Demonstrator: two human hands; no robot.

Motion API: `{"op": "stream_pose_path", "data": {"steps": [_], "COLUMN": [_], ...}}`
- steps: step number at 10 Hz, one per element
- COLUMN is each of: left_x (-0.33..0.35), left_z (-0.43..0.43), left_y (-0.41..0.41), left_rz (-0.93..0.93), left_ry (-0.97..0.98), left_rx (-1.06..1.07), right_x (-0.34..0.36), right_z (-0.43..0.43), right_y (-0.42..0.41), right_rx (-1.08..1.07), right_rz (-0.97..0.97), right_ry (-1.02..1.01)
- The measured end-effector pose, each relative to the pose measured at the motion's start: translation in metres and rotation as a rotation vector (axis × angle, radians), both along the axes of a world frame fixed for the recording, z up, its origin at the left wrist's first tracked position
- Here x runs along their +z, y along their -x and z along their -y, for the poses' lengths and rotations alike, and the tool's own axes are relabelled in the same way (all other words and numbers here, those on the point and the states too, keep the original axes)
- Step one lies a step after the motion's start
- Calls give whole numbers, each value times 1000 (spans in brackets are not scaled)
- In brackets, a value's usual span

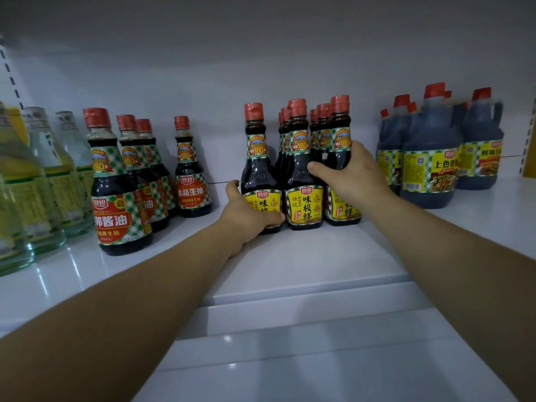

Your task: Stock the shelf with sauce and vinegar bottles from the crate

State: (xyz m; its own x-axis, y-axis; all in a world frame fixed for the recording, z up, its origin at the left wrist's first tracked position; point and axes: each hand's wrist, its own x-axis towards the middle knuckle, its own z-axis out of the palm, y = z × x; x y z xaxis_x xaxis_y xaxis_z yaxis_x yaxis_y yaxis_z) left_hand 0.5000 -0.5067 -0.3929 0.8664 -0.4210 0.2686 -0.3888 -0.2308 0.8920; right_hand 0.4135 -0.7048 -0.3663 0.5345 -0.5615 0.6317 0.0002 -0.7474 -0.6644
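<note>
On the white shelf [304,256] stand several dark sauce bottles with yellow labels and red caps, grouped in the middle. My left hand [246,213] grips the base of the leftmost yellow-label bottle [256,169], thumb across its label. My right hand [348,172] grips the front right yellow-label bottle [340,140], its thumb touching the middle front bottle [303,181]. More of the same bottles stand in rows behind. The crate is out of view.
Red-label soy sauce bottles [116,195] stand left of the group, with one smaller bottle [191,175] behind. Clear vinegar bottles [49,181] fill the far left. Large dark jugs [429,158] with handles stand at the right. Bare shelf lies in front of the hands.
</note>
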Motion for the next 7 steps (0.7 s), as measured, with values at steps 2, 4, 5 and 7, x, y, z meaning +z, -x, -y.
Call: {"op": "stream_pose_path", "data": {"steps": [2,4,5,7], "left_x": [-3,1,8,16], "left_z": [1,-3,-14,-84], "left_y": [-10,2,11,37], "left_rz": [-90,-53,-49,171], "left_ry": [26,-21,-134,-559], "left_rx": [-6,-39,-71,-119], "right_x": [0,-3,-2,9], "right_z": [-1,-18,-25,-61], "right_y": [2,14,27,62], "right_rx": [-12,-104,-137,-224], "right_rz": [-31,-110,-226,-332], "right_ry": [20,82,110,229]}}
